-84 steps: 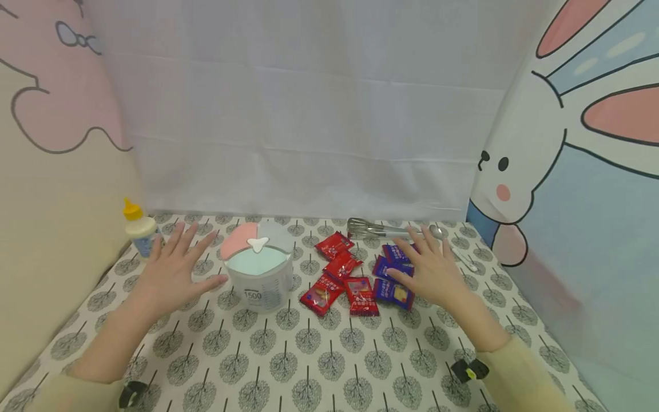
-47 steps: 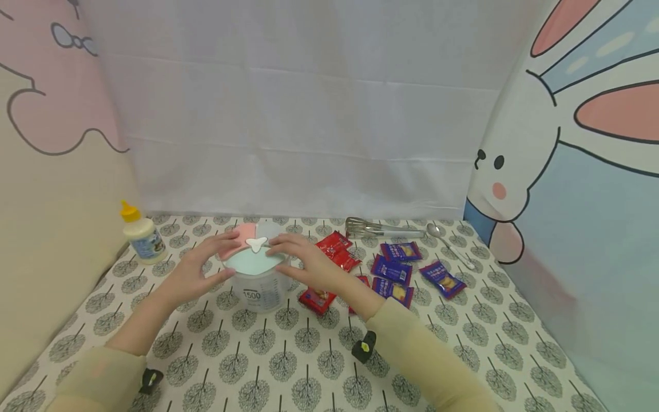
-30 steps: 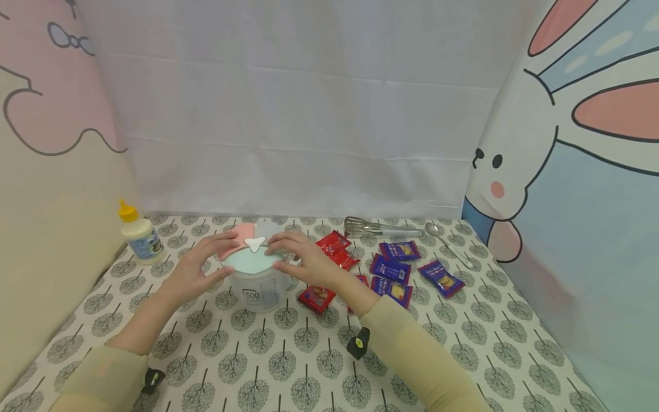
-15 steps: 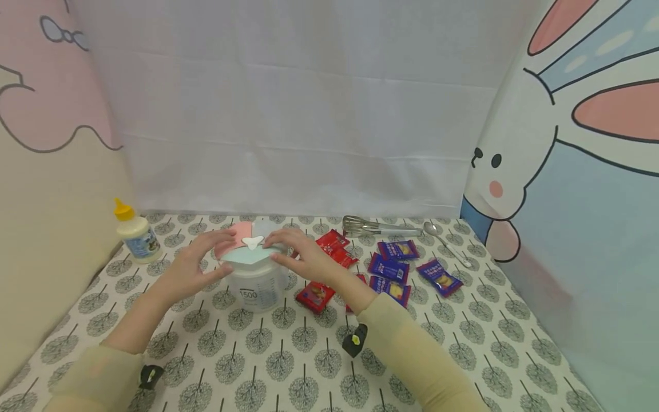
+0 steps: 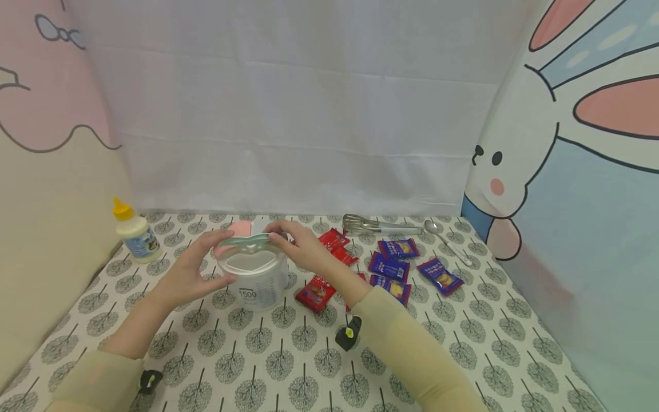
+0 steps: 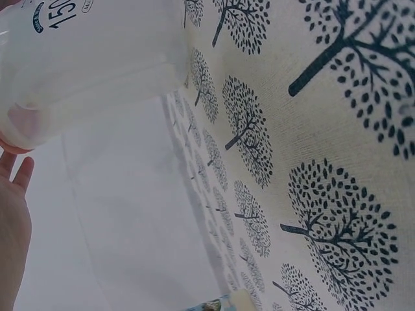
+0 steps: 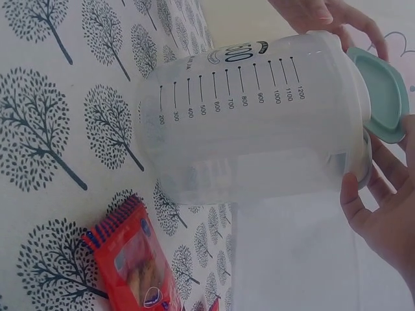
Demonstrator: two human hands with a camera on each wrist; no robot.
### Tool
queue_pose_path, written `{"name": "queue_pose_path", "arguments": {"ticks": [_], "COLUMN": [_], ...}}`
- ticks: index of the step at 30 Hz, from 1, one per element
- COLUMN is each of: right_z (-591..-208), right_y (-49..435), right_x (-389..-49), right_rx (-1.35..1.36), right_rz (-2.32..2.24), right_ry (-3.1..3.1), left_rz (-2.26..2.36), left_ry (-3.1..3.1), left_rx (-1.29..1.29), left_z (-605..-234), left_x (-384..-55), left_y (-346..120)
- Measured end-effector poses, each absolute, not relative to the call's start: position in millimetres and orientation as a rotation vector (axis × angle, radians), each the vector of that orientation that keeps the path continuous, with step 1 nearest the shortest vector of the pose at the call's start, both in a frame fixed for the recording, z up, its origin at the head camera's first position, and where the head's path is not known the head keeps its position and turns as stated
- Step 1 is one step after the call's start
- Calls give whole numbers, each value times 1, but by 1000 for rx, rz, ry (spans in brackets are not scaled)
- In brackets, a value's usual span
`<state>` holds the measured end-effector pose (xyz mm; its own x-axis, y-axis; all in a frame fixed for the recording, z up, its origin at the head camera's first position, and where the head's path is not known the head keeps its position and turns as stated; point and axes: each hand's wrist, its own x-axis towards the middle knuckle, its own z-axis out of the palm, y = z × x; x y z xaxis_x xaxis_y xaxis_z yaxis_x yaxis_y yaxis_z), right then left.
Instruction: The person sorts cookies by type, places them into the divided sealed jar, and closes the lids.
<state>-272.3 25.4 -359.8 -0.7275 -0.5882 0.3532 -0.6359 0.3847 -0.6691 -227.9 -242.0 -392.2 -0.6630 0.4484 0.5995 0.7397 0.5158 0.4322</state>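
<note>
A clear plastic storage container (image 5: 257,286) with "1500" on its side stands upright on the tree-print cloth. Its lid has pink, grey and green flaps; the green flap (image 7: 382,91) is tilted up, baring an opening at the front. My left hand (image 5: 187,269) holds the rim from the left, thumb at the front and fingers at the lid. From the right, my right hand (image 5: 301,246) holds the lid, with its thumb at the raised flap's edge and other fingers by the rim. Only part of my left hand shows in the left wrist view, below the container.
Red snack packets (image 5: 315,293) lie just right of the container, partly behind my right forearm. Several purple packets (image 5: 389,267) are farther right. A whisk (image 5: 378,226) and a spoon (image 5: 448,243) lie behind them. A yellow-capped squeeze bottle (image 5: 138,237) stands at the left.
Both hands came from spread above the table to the container's lid. The green flap, flat before, has risen at the front. Packets and utensils stay put.
</note>
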Motion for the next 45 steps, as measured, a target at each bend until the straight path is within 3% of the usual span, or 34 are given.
{"name": "queue_pose_path", "arguments": {"ticks": [10, 20, 34, 45], "right_z": [-359, -357, -419, -436], "right_y": [27, 64, 130, 133], "right_x": [-276, -273, -291, -295], "right_rx": [1148, 1213, 1476, 1563], "right_rz": [1305, 1189, 483, 370], "right_ry": [-2607, -2649, -2958, -2925], "left_rz": [-895, -964, -988, -1004], "left_ry": [-2330, -2338, -2335, -2360], "left_rx": [-971, -890, -802, -761], "left_z": [-399, -401, -404, -406], "left_x": [-234, -233, -233, -230], "left_y": [-242, -237, -224, -222]}}
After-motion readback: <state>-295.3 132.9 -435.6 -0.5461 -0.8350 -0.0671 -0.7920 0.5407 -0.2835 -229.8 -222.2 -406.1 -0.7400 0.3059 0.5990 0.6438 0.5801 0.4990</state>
